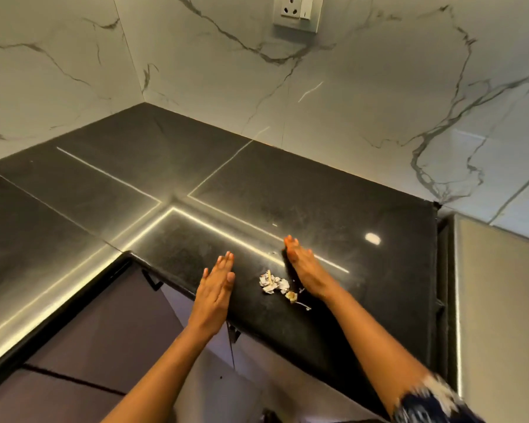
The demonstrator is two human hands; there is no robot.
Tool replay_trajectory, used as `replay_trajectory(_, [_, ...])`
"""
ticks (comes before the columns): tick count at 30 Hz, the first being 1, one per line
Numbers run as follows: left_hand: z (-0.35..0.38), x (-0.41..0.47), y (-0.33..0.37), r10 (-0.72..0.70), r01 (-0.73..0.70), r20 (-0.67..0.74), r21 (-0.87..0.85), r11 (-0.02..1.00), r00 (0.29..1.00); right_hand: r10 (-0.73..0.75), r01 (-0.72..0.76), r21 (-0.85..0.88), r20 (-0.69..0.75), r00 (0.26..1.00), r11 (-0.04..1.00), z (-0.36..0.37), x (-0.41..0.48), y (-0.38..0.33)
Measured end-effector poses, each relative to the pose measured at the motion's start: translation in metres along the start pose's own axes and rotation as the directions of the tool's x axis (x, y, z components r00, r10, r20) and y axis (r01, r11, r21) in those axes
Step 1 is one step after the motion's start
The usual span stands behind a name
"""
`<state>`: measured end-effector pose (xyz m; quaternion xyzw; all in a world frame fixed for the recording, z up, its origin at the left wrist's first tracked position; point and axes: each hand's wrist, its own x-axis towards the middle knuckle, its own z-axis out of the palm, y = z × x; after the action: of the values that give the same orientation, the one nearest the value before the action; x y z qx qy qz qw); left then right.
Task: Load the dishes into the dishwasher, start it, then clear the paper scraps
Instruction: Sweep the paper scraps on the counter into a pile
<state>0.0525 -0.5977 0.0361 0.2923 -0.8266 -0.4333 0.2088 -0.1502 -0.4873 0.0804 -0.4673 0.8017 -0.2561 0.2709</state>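
A small heap of crumpled white paper scraps [272,283] with a yellowish bit [291,296] lies on the black stone counter [333,193], close to its front edge. My left hand [216,285] is flat and open at the counter's edge, just left of the scraps, fingers together and straight. My right hand [303,267] stands on its side on the counter, right of the scraps, fingers extended and holding nothing. The scraps sit between the two hands. No dishes or dishwasher are in view.
The counter runs into a corner under white marble walls [364,87]. A wall socket [297,10] is at the top. Dark cabinet fronts [110,325] lie below the counter's edge. A steel-coloured appliance side [501,300] stands at the right.
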Motion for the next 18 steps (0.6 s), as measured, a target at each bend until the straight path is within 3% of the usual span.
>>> replay_trajectory(2, [-0.001, -0.016, -0.007, -0.034, 0.031, -0.075, -0.041, 0.999, 0.997, 0.016, 0.011, -0.249, 0.106, 0.994, 0.968, -0.001, 0.023, -0.008])
replay_trajectory(4, [0.000, -0.031, -0.016, -0.029, 0.027, -0.122, -0.020, 0.999, 0.992, -0.048, 0.107, -0.345, 0.175, 0.983, 0.933, 0.008, 0.027, -0.016])
replay_trajectory(7, [0.001, -0.045, -0.026, -0.023, 0.010, -0.132, -0.094, 0.996, 0.991, -0.126, 0.215, -0.350, 0.259, 0.958, 0.912, 0.024, 0.009, -0.023])
replay_trajectory(10, [-0.004, -0.049, -0.018, -0.089, 0.049, -0.104, -0.336, 0.940, 0.991, -0.140, 0.242, -0.277, 0.343, 0.929, 0.930, 0.033, -0.017, -0.030])
replay_trajectory(12, [-0.008, -0.058, -0.006, -0.239, 0.123, -0.116, -0.603, 0.789, 0.964, -0.133, 0.177, -0.091, 0.360, 0.924, 0.980, 0.029, -0.039, -0.034])
replay_trajectory(14, [-0.007, -0.069, 0.006, -0.422, 0.090, -0.178, -0.837, 0.541, 0.889, -0.086, 0.047, 0.180, 0.214, 0.973, 0.983, 0.019, -0.062, -0.031])
replay_trajectory(16, [0.001, -0.079, 0.020, -0.554, 0.027, -0.182, -0.938, 0.347, 0.813, 0.014, -0.003, 0.328, -0.033, 0.999, 0.945, 0.006, -0.084, -0.019])
replay_trajectory(18, [0.017, -0.085, 0.032, -0.614, -0.019, -0.164, -0.972, 0.235, 0.772, 0.128, -0.074, 0.334, -0.142, 0.982, 0.940, -0.001, -0.098, 0.001])
